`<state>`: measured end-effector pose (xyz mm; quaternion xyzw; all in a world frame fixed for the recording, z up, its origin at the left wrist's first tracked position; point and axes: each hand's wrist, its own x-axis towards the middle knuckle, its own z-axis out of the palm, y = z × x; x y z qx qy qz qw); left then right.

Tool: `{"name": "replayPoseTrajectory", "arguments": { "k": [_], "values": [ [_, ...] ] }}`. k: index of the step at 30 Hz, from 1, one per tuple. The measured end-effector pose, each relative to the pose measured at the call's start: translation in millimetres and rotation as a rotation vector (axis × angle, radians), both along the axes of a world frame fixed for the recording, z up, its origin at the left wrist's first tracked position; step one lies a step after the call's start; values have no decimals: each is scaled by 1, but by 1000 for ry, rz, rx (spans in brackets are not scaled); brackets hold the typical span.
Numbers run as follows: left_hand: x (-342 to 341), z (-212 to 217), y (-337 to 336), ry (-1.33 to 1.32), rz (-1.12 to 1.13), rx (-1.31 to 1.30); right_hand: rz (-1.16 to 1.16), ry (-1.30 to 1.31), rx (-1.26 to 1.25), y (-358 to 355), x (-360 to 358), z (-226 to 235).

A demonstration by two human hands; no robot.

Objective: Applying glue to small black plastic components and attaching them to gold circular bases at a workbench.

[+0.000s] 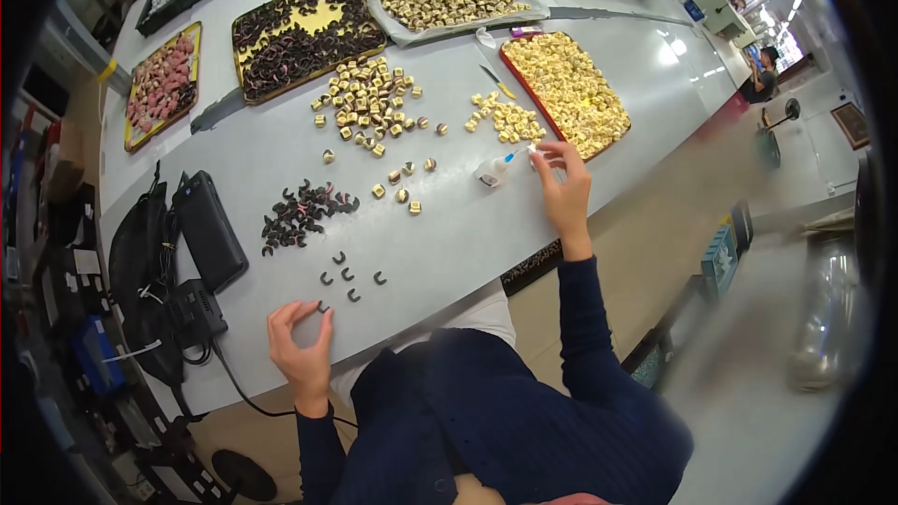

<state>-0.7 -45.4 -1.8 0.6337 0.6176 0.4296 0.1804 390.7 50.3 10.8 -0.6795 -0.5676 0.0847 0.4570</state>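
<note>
My left hand point(301, 348) is at the table's near edge, thumb and forefinger closing on a small black C-shaped piece point(322, 307). Several more black C-shaped pieces point(347, 274) lie spread out just beyond it, with a heap of them point(304, 213) farther off. On the right, my right hand point(564, 194) pinches a small pale piece point(533, 149), partly hidden by the fingertips. Its fingers are beside the needle tip of a clear bottle with a blue neck point(490, 172). A few gold-and-dark cube-shaped pieces point(402, 195) sit between the hands.
Gold cubes point(369, 98) and pale yellow pieces point(505, 119) form loose heaps. Behind stand a red-rimmed tray point(508, 58) and other filled trays. A knife point(499, 81) lies near the red-rimmed tray. A black box-like device point(210, 229) with cables is at left. Another person point(762, 79) is far right.
</note>
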Motion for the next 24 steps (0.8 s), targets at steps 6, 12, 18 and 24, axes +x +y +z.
{"name": "replayPoseTrajectory", "arguments": {
  "k": [6,12,18,24],
  "values": [
    [1,2,-1,-65,12,18,119,-373,78,40,4,1],
    [9,3,-7,-181,26,57,161,-264,-2,41,12,-1],
    [28,11,-3,-318,-135,77,119,339,22,-26,-43,48],
    [53,22,9,-421,-348,116,568,958,-373,-79,-126,27]
  ]
}}
